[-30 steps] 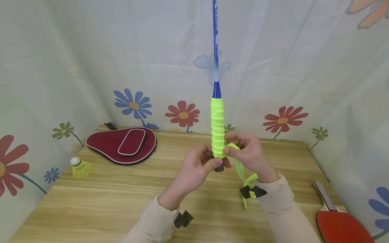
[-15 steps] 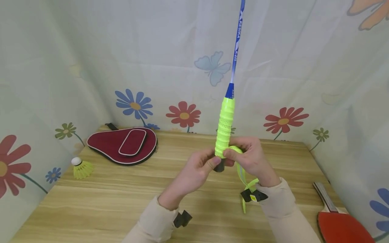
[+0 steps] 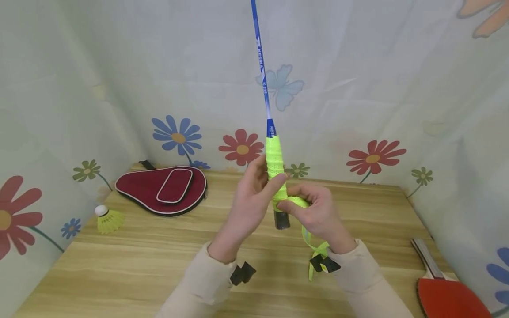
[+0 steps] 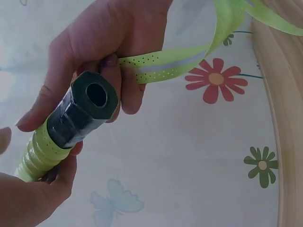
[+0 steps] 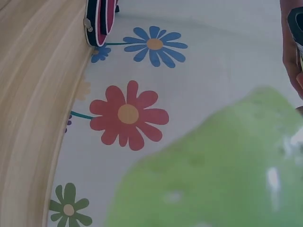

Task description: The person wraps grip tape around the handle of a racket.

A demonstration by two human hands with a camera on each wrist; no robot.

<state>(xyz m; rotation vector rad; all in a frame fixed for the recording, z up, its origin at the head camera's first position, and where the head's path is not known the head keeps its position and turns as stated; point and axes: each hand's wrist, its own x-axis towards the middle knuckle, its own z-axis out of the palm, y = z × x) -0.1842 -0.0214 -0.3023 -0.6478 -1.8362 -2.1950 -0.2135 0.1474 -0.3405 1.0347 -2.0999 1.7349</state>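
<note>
A badminton racket [image 3: 262,75] stands nearly upright in the head view, its blue shaft leaning left and its head out of frame. Neon yellow overgrip tape [image 3: 273,154] covers most of the handle in ridged turns. Below it shows the dark bare handle end [image 3: 282,220], hollow in the left wrist view. My left hand [image 3: 247,205] holds the wrapped handle, thumb across the front and fingers behind. Low on the handle, my right hand [image 3: 318,214] pinches the tape where it leaves the grip. The loose tape tail [image 4: 180,66] hangs past that hand; it blurs close up in the right wrist view.
A dark red paddle case [image 3: 135,183] lies at the table's back left, with a yellow shuttlecock [image 3: 109,221] in front of it. A red table tennis paddle [image 3: 449,296] lies at the right edge. Flowered curtains [image 3: 338,110] enclose the wooden table [image 3: 139,265].
My left hand has moved up from the handle's bottom end onto the wrapped part. The racket first tipped right, then swung to lean left. My right hand still pinches the tape, slightly lower.
</note>
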